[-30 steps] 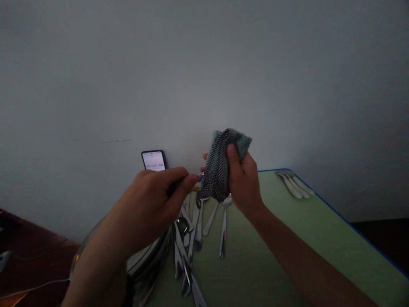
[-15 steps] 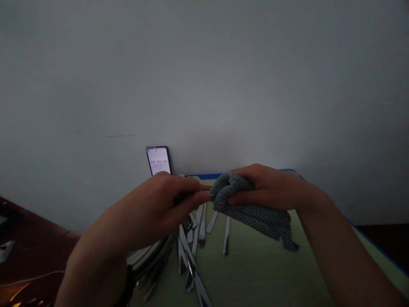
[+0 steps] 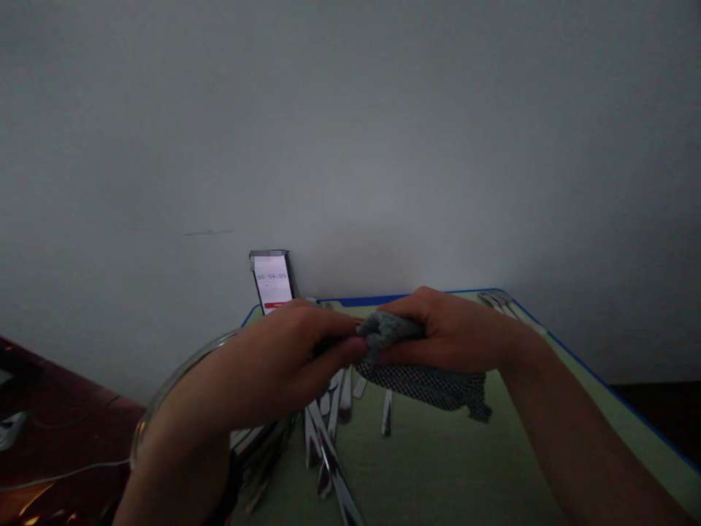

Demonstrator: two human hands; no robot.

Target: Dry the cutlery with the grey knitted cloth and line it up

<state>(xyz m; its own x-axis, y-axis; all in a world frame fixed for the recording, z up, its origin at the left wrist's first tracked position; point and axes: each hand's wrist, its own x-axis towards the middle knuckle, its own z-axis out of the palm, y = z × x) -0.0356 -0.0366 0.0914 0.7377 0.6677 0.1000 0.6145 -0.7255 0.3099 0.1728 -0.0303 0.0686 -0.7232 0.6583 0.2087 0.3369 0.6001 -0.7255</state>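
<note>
- While the right hand (image 3: pixel 457 329) clamps a grey, black-and-white checked cloth (image 3: pixel 421 385) over the pale-green, blue-edged worktop (image 3: pixel 432 467), the left hand (image 3: pixel 299 351) meets the cloth's left end, its grip hidden.
- Silver metal cutlery (image 3: pixel 338 475) lies below, toward the left edge.
- A dark-framed rectangular phone (image 3: pixel 272 281) stands by the far-left corner.
- Silver metal forks (image 3: pixel 501 303) lie at the far-right corner.

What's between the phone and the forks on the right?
Head view, scanning across the picture from phone to forks: left hand, cloth, right hand. The right hand grips the cloth.
</note>
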